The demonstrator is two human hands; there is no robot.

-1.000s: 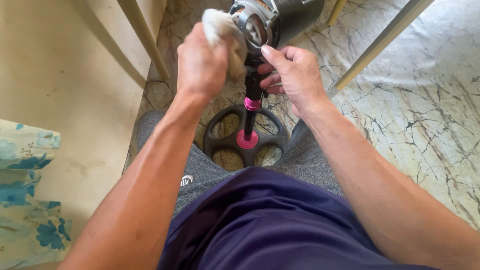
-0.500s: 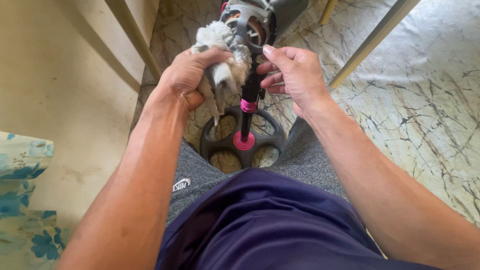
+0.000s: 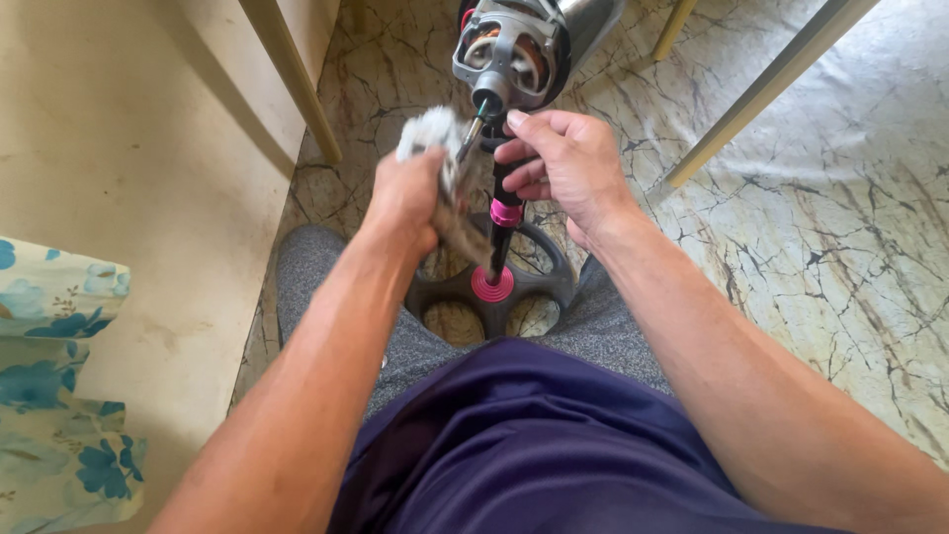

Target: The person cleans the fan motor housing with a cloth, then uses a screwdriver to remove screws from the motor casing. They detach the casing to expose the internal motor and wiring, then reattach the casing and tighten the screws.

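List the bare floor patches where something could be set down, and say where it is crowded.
Free: marbled floor right of the slanted pale leg; a narrower strip between the left leg and the fan stand. Crowded: around the motor, where the left hand holds a rag and the right hand grips the pole.

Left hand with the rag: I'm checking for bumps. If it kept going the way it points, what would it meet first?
Probably the fan motor; the left hand, gripping the rag, points up toward it, though depth is unclear.

One grey exposed fan motor (image 3: 514,54) on one black pole with two pink collars (image 3: 505,213), one spoked round base (image 3: 534,287), one crumpled grey-white cloth (image 3: 435,138), two bare hands (image 3: 410,198).
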